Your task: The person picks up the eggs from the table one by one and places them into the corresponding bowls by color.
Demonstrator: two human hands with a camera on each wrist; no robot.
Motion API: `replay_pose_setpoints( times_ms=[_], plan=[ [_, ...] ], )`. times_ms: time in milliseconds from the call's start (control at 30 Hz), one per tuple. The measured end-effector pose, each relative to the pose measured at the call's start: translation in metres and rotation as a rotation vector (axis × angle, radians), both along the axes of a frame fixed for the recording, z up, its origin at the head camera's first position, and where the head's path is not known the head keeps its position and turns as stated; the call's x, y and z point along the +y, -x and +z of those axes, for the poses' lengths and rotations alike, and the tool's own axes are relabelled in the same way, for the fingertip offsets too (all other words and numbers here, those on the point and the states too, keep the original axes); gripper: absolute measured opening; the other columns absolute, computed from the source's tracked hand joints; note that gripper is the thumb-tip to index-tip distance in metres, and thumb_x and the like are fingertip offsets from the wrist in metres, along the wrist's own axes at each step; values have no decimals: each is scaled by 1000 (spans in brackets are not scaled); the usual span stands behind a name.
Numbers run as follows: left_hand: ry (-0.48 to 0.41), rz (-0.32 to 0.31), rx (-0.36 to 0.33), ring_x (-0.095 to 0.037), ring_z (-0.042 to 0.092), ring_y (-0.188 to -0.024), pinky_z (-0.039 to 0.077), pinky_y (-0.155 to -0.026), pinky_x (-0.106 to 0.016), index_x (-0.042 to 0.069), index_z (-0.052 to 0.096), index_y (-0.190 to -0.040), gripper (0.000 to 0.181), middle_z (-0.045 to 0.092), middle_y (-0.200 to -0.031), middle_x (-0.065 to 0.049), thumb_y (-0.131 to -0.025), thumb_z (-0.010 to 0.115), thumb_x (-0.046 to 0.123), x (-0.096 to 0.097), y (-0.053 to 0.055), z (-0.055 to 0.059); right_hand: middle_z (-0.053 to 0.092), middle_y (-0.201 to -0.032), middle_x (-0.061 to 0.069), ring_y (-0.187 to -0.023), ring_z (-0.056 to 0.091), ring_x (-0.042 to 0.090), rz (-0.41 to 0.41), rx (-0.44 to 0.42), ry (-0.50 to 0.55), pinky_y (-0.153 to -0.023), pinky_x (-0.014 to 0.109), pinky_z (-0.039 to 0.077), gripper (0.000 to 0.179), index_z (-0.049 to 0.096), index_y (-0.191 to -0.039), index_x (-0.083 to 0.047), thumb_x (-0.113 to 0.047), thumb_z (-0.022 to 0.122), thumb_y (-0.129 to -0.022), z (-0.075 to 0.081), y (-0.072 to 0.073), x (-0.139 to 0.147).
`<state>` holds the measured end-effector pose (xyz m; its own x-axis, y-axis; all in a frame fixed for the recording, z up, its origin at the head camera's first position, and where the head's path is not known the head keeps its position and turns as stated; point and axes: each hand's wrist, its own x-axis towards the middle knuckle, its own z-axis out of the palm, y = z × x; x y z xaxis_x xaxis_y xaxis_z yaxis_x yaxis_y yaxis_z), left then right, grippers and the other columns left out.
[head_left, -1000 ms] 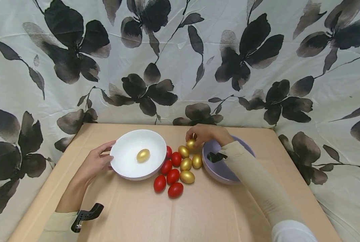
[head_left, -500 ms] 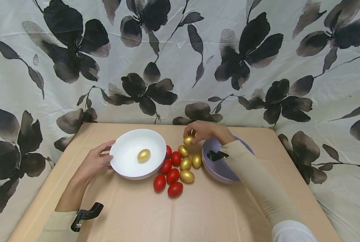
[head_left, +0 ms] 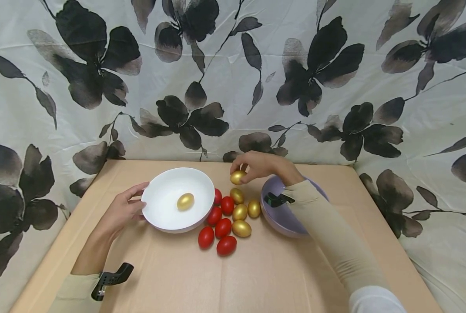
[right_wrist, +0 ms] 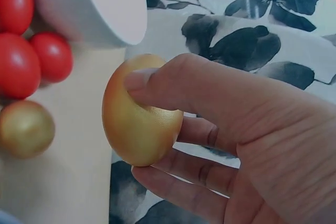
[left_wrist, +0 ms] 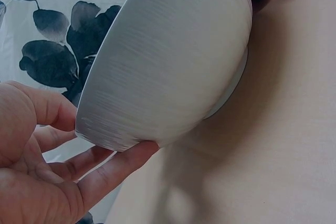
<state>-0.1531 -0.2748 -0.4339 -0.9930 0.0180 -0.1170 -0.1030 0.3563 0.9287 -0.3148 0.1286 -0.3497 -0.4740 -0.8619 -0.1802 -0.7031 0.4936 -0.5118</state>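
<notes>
With my right hand (head_left: 261, 166) I pinch a gold egg (head_left: 238, 177) between thumb and fingers, above the far part of the table. The right wrist view shows the thumb pressed on the side of the egg (right_wrist: 144, 129). My left hand (head_left: 125, 208) holds the left side of a white bowl (head_left: 160, 187), thumb at the rim and fingers against the outer wall (left_wrist: 173, 51). One gold egg (head_left: 185, 201) lies inside that bowl. Several gold eggs (head_left: 239, 212) and several red eggs (head_left: 223, 228) lie grouped right of the bowl.
A purple bowl (head_left: 285, 226) stands right of the eggs, partly hidden under my right forearm. The light wooden table (head_left: 170, 269) ends at the back against a floral cloth (head_left: 240, 100).
My right hand has lifted the gold egg off the back of the group and moved it left, toward the white bowl. The left hand and the bowl have stayed in place.
</notes>
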Motion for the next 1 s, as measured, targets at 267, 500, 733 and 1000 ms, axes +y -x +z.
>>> replay_pose_setpoints(
  times_ms=[267, 500, 733, 1000],
  plan=[
    [-4, -11, 6, -49, 52, -126, 63, -78, -43, 5, 30, -159, 63, 38, -148, -31, -100, 50, 0, 0, 0, 0, 68, -114, -1, -108, 66, 21, 6, 17, 8, -95, 39, 56, 36, 69, -123, -13, -19, 75, -89, 11, -8, -12],
    [-7, -17, 8, -49, 52, -125, 63, -78, -43, 4, 31, -159, 62, 38, -148, -31, -99, 50, -1, -1, 0, 0, 69, -109, -2, -105, 66, 17, 17, 23, 15, -94, 32, 57, 31, 69, -118, -12, -19, 75, -89, 18, -13, -24],
    [-3, -18, 10, -52, 50, -127, 63, -78, -45, 4, 31, -159, 63, 37, -149, -31, -99, 49, -1, -3, 0, 0, 67, -105, -1, -104, 67, 18, 42, 6, 35, -93, 36, 57, 25, 70, -111, -11, -17, 77, -88, 23, -20, -37],
    [1, -19, 10, -49, 52, -125, 63, -78, -43, 4, 31, -159, 62, 38, -148, -31, -100, 49, 0, -1, 1, 1, 67, -106, -4, -105, 65, 15, 45, 11, 12, -89, 25, 57, 24, 69, -112, -15, -18, 77, -89, 25, -24, -49]
  ],
)
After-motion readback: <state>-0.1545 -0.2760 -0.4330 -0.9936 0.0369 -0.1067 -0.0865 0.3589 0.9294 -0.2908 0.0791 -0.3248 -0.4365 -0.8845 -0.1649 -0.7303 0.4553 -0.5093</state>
